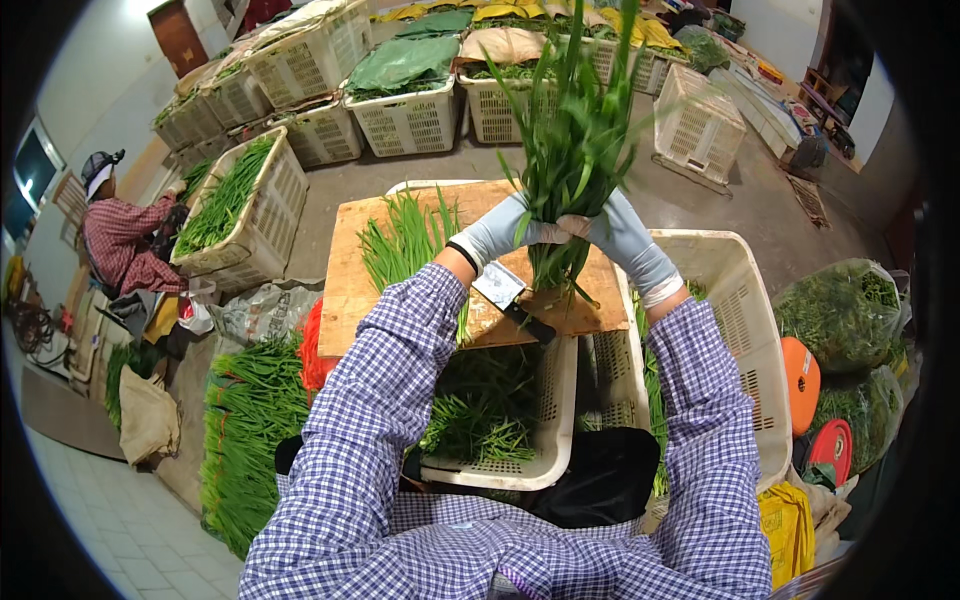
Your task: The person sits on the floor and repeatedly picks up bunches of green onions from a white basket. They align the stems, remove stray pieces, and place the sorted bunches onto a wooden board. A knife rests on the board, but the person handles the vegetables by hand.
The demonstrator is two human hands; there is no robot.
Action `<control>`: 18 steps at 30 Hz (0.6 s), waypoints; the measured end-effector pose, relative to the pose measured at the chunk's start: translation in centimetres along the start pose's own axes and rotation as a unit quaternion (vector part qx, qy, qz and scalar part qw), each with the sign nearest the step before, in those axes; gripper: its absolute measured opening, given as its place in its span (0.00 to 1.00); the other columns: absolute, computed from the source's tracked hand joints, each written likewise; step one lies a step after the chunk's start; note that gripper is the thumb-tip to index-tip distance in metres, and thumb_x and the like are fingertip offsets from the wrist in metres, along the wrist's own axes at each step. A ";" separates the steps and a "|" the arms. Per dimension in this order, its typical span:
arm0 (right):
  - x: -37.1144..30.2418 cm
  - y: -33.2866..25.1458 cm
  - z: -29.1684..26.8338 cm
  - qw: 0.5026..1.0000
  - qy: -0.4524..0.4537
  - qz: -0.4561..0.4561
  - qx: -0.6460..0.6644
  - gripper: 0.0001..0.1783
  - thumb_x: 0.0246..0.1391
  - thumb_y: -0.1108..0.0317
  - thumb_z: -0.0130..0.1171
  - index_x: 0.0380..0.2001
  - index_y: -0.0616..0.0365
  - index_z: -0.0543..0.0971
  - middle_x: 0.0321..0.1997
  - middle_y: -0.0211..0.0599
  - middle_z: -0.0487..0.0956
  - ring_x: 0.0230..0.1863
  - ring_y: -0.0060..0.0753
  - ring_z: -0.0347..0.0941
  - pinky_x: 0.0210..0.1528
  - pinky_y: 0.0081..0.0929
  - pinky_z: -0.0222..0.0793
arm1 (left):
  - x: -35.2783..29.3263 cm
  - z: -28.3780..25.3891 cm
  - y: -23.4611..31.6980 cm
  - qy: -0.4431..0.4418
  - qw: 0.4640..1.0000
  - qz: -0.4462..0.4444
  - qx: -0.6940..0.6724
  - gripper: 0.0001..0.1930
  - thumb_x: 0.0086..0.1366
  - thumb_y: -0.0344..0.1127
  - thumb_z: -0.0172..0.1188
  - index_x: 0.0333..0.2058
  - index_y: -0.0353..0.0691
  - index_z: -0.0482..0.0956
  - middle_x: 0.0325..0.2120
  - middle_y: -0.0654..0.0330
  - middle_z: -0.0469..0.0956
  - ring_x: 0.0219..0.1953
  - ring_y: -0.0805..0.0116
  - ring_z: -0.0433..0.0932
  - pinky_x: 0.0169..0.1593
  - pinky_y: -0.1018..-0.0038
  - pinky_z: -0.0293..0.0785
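A bundle of long green chives (575, 150) stands upright above the wooden board (350, 300), its leaves fanning upward and its lower ends near the board. My left hand (508, 228), in a pale glove, is closed round the bundle from the left. From the right, my right hand (612, 232) grips the same bundle, gloved thumbs meeting in front. Below my left hand, a knife with a broad blade (499, 286) and black handle lies on the board. More loose chives (405, 240) are spread over the board's left side.
Under the board a white crate (555, 420) holds greens; another white crate (735, 300) stands at right. Bundled chives (250, 430) lie at left beside a red bag (313, 345). Filled crates (405, 118) line the back. A co-worker (125, 230) sits at far left by a crate.
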State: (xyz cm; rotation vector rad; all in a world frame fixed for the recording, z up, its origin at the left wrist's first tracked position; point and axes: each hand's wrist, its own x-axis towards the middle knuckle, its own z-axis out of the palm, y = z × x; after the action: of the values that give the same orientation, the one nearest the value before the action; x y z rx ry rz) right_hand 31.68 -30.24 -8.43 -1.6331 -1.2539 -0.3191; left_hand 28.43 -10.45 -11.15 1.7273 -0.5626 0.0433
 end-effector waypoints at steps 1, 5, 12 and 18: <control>0.0 0.5 -0.4 0.998 -0.050 0.044 -0.015 0.31 0.59 0.58 0.65 0.60 0.62 0.69 0.55 0.36 0.77 0.53 0.28 0.72 0.58 0.30 0.69 | 0.1 -0.4 -1.4 -0.019 0.998 0.018 -0.055 0.22 0.65 0.34 0.60 0.57 0.37 0.72 0.49 0.61 0.78 0.49 0.71 0.75 0.54 0.72 0.73; -0.2 3.5 -2.7 0.990 -0.121 0.065 -0.021 0.35 0.61 0.49 0.61 0.60 0.64 0.67 0.49 0.42 0.79 0.48 0.31 0.75 0.51 0.31 0.72 | 1.4 -0.6 -2.5 -0.085 0.974 -0.009 -0.209 0.20 0.71 0.40 0.54 0.57 0.35 0.72 0.49 0.60 0.77 0.44 0.72 0.76 0.47 0.74 0.75; 5.0 -1.3 -4.3 0.961 -0.183 0.197 0.066 0.28 0.57 0.56 0.67 0.56 0.60 0.74 0.54 0.35 0.79 0.51 0.29 0.73 0.54 0.29 0.70 | 2.4 -0.4 0.1 -0.021 1.000 0.001 -0.009 0.30 0.61 0.48 0.68 0.57 0.37 0.74 0.50 0.60 0.78 0.51 0.70 0.73 0.56 0.71 0.70; 6.4 -2.4 -3.5 0.992 -0.102 0.060 -0.037 0.27 0.57 0.54 0.65 0.52 0.61 0.76 0.47 0.44 0.79 0.49 0.36 0.73 0.54 0.34 0.69 | 2.4 0.3 2.4 -0.015 0.999 -0.030 -0.007 0.26 0.62 0.45 0.69 0.54 0.39 0.76 0.47 0.61 0.79 0.49 0.71 0.74 0.56 0.72 0.70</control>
State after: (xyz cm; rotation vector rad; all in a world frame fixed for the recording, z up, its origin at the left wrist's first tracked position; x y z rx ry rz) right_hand 33.60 -29.61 -1.00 -1.8328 -1.3005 -0.1272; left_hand 29.50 -11.81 -8.23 1.7329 -0.5327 -0.0287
